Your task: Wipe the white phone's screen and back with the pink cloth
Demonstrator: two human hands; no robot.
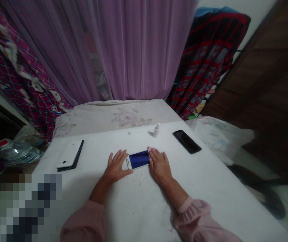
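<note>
We had both hands on a white-framed phone lying flat, screen up, approx. mid-table, its long side running left to right. The left hand was spread round the phone's left end, thumb at the near edge, fingers toward the far edge; couldn't tell how hard it gripped. The right hand held its fingers close together over a pink cloth, keeping it on the phone's right end; most of the cloth was hidden, so we couldn't tell if it was folded.

Step in hand, we judged, was prob. wiping the screen, w/ the left hand as the steady. The next move, in our view, called for light, even pressure w/ the cloth flat on the glass, and the left end kept pinned so the phone wouldn't skid on the table.

Nearby: a small white bottle stood upright on the far side; a black phone lay to the right; and a white phone sat atop a dark device to the left.
</note>
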